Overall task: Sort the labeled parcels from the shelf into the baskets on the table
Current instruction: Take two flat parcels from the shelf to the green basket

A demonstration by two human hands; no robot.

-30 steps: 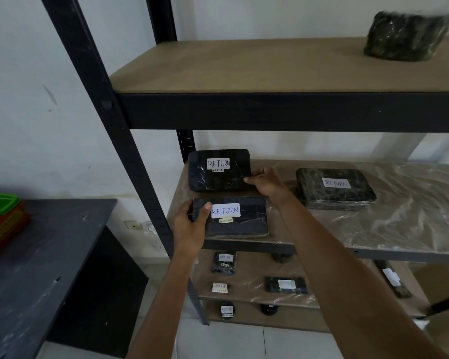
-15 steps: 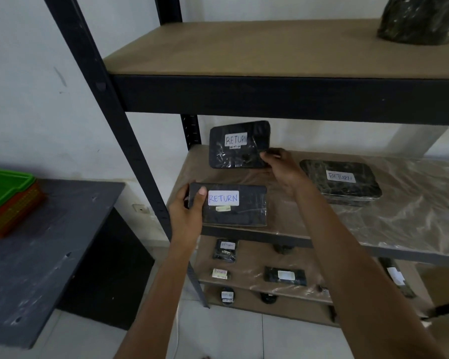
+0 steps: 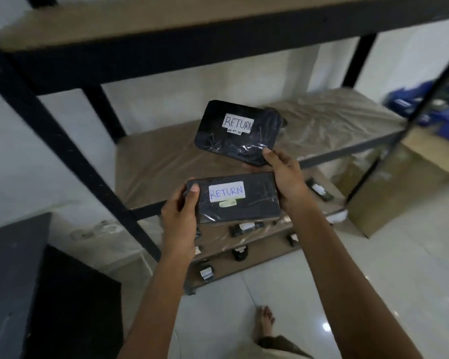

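I hold two black wrapped parcels, each with a white RETURN label, in front of the metal shelf (image 3: 140,161). My left hand (image 3: 179,211) grips the left end of the lower parcel (image 3: 254,200), thumb on its top face. My right hand (image 3: 283,172) pinches the lower right corner of the upper parcel (image 3: 218,141), which is tilted up off the middle board. A third parcel (image 3: 280,117) peeks out behind the upper one. No basket is in view.
The dark table (image 3: 13,281) fills the lower left corner. Small labeled parcels (image 3: 244,226) lie on the lower shelf boards. A cardboard box (image 3: 389,193) stands right of the shelf, blue items (image 3: 412,104) behind it. My bare foot (image 3: 265,325) is on the tiled floor.
Both parcels have come off the middle shelf board toward me. The view has swung down and tilted, so the green and orange baskets have left the frame.
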